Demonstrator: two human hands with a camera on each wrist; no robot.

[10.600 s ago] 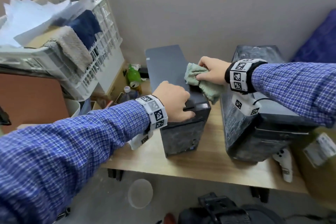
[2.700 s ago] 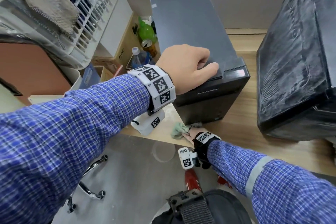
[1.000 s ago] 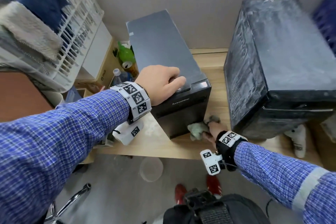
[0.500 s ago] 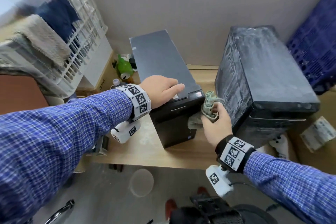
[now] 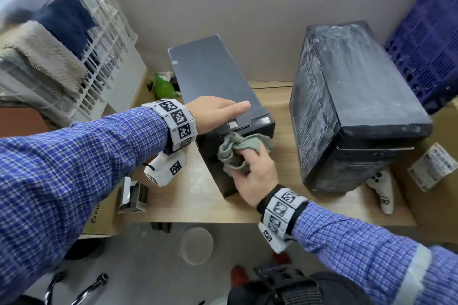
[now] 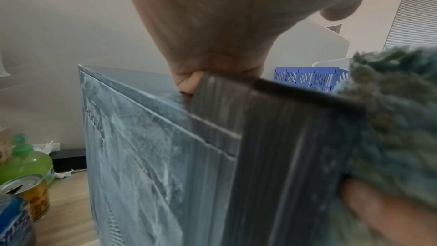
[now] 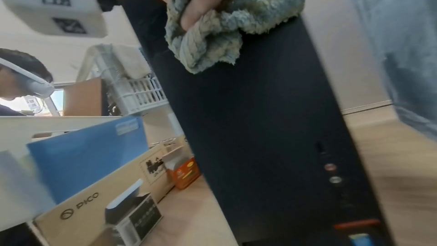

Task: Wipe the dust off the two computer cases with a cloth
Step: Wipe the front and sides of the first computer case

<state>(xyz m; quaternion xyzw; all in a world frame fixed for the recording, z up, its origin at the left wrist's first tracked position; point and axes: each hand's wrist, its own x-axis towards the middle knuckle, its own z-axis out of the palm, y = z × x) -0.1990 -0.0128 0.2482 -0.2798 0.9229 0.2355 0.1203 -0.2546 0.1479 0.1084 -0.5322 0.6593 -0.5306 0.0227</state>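
Two fingers [image 7: 201, 6] pinch the cloth [image 5: 238, 153] against the slim case [image 5: 215, 77] front.

We wear a long-sleeved shirt in a blue and white check; the right sleeve [image 5: 371, 250] carries a pale grey band near the elbow. Each wrist has a white band [image 5: 177, 121] printed with black square code markers over a black strap, and a small white camera pod [image 5: 164, 168] with the same markers hangs beneath it.
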